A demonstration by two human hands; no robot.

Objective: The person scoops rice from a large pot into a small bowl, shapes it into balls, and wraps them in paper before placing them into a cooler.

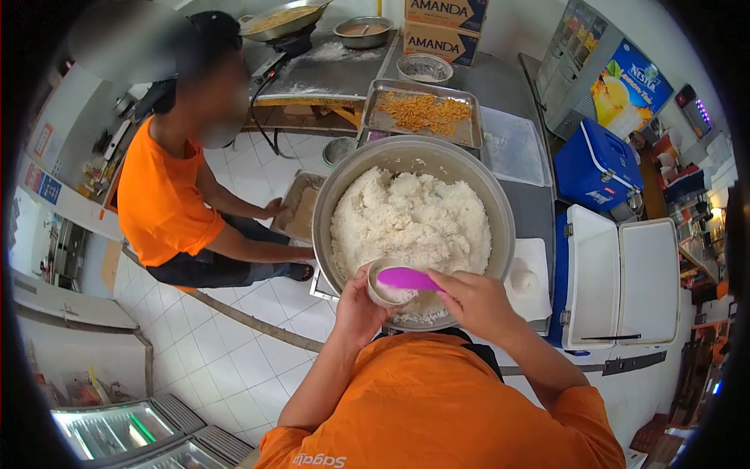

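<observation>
A wide metal pot (501, 191) full of white rice (410, 215) stands right in front of me. My left hand (360, 311) grips a small bowl (375, 291) at the pot's near edge, with some white rice inside it. Closed around the handle end of a purple rice paddle (410, 278) is my right hand (474, 301). The paddle's flat end lies over the bowl's mouth and hides part of what is in it.
A co-worker in an orange shirt (164, 195) bends at the left, hands by a rectangular metal tray (301, 207). Behind the pot sits a tray of orange-brown bits (426, 112). To the right are a blue cooler (600, 168) and an open white-lined cooler (591, 273).
</observation>
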